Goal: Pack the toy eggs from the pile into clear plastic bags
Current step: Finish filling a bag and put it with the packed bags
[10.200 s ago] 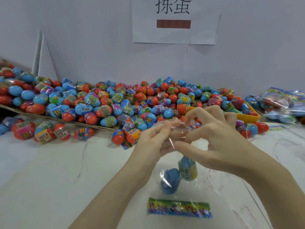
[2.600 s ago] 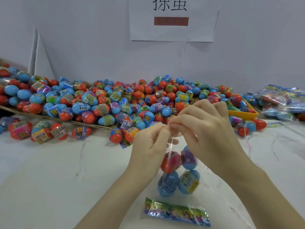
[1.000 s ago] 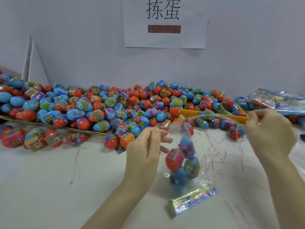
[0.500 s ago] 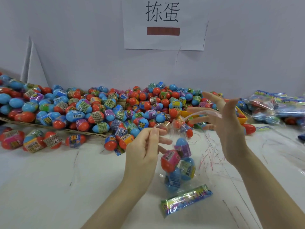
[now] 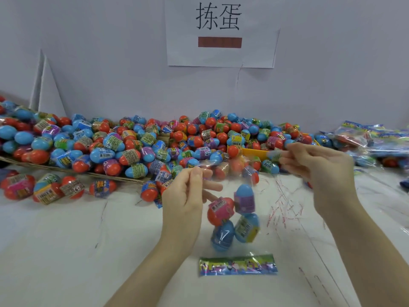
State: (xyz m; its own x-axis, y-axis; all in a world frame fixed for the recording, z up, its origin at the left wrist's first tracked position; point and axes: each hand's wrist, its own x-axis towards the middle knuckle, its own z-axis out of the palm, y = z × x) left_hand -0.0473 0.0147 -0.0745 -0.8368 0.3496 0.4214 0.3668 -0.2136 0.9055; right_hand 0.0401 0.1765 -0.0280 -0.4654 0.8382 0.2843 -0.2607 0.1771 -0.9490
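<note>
A clear plastic bag point(image 5: 263, 196) hangs between my hands above the white table point(image 5: 66, 251). Inside it are several toy eggs: a red one with a pink label point(image 5: 220, 210), a blue one with a purple label point(image 5: 244, 198) and two more blue ones below. The bag's colourful header strip point(image 5: 238, 264) lies flat on the table. My left hand point(image 5: 188, 196) pinches the left side of the bag's mouth. My right hand point(image 5: 314, 167), blurred, pinches the right side and holds the mouth wide. Behind lies the big pile of red and blue eggs point(image 5: 143, 142).
A yellow tray point(image 5: 256, 152) sits in the pile at the right. Filled bags point(image 5: 376, 142) lie at the far right. A few loose eggs point(image 5: 44, 189) rest at the front left, before a cardboard edge point(image 5: 66, 170). A paper sign point(image 5: 221, 32) hangs on the wall.
My right hand, spread open half a second ago, has shifted right and closed its fingers on the bag's rim. The header strip has swung from slanted to flat.
</note>
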